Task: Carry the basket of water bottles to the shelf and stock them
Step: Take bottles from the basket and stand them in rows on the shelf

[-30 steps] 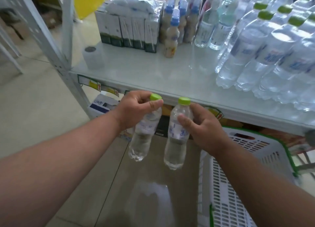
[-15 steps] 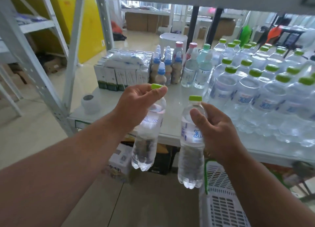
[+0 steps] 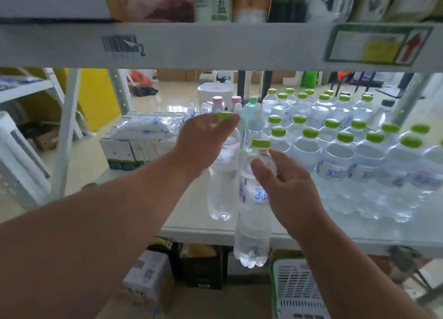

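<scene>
My left hand (image 3: pixel 203 141) pinches a clear water bottle (image 3: pixel 221 187) by its green cap and holds it upright over the white shelf (image 3: pixel 191 213), its base just above the surface. My right hand (image 3: pixel 285 187) grips a second green-capped water bottle (image 3: pixel 253 213) by its neck; that bottle hangs in front of the shelf's front edge. Several rows of stocked water bottles (image 3: pixel 345 155) stand to the right on the shelf. The white basket (image 3: pixel 297 290) with a green rim sits on the floor at lower right.
Green-and-white cartons with a plastic-wrapped pack (image 3: pixel 141 139) on top stand on the shelf's left. Pink- and teal-capped bottles (image 3: pixel 230 105) stand at the back. An upper shelf beam (image 3: pixel 215 45) runs overhead. Boxes (image 3: pixel 148 273) sit below the shelf.
Both hands have risen and moved forward toward the shelf. The left bottle is now over the shelf surface; the right bottle is at its front edge. The view tilted upward.
</scene>
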